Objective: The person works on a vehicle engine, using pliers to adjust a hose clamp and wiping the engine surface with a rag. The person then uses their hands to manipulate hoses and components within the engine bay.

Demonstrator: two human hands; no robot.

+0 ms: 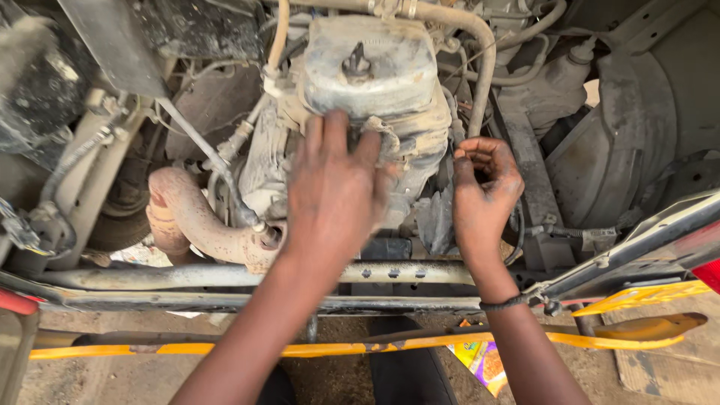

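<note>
I look down into a dusty engine bay. My left hand [334,191] lies flat with spread fingers against the side of the grimy engine block [367,75], just under its rounded top cover. My right hand [484,187] is beside the block on the right, fingers curled inward near a hose and a grey bracket [435,221]; whether it pinches something small I cannot tell. A dark band sits on my right wrist.
A rusty curved exhaust pipe [191,221] runs at the lower left. A pale hose [480,52] arches over the engine's top right. A perforated metal crossbar [405,274] and a yellow-edged frame rail [330,349] cross in front. A colourful wrapper [484,364] lies on the ground.
</note>
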